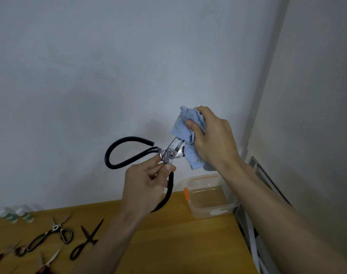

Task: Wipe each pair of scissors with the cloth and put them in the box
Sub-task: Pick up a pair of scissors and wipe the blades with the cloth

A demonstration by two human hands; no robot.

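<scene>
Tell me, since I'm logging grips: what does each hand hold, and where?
Left hand pinches the black-handled scissors just below the pivot. Right hand grips the blue cloth, wrapped round the blades.

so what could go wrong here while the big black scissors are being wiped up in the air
1. The right hand wraps the blue cloth round the blades, so an edge could cut through to the fingers.
2. The left hand pinches the black-handled scissors only near the pivot; they could twist or drop onto the wooden table.
3. The clear box sits near the table's right edge and could be knocked off.
</scene>
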